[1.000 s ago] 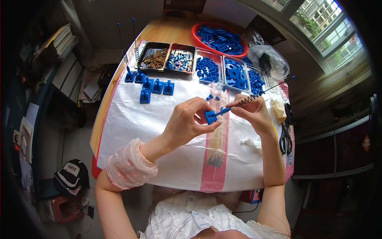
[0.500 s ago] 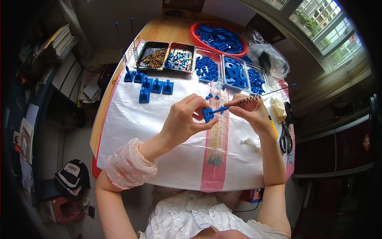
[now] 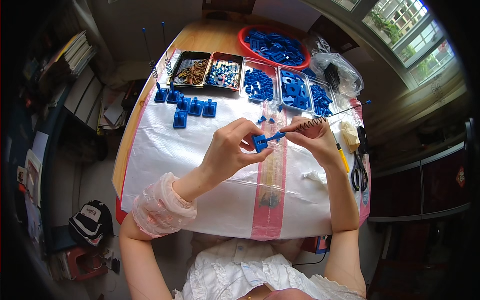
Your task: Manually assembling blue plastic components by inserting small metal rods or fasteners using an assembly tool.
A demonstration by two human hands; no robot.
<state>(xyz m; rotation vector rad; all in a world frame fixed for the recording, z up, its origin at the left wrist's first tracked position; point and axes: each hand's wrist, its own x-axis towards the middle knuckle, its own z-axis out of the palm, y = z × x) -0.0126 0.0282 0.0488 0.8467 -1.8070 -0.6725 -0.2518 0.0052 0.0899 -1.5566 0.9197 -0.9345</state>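
My left hand point(image 3: 234, 145) pinches a small blue plastic base point(image 3: 260, 143) between thumb and fingers, above the middle of the table. In my right hand point(image 3: 312, 139) is a thin dark spring rod point(image 3: 311, 124), gripped near its lower end. A coil runs along the rod, and a blue ball tips its far end at the upper right. From the right fingertips a blue stem point(image 3: 276, 136) reaches toward the base; whether the two are joined I cannot tell. Beyond my hands lie a few loose blue pieces point(image 3: 262, 119).
Several blue bases point(image 3: 195, 106) stand at the far left, two bearing upright spring rods point(image 3: 153, 67). Behind are trays of brass-coloured pins point(image 3: 192, 72) and blue parts point(image 3: 258, 84), plus a red basin point(image 3: 242, 48). Scissors point(image 3: 358, 172) and a yellow-handled tool point(image 3: 342, 158) lie right.
Hardly anything differs. Both hands keep their hold on the base and spring rod, and the whole view has shifted very slightly.
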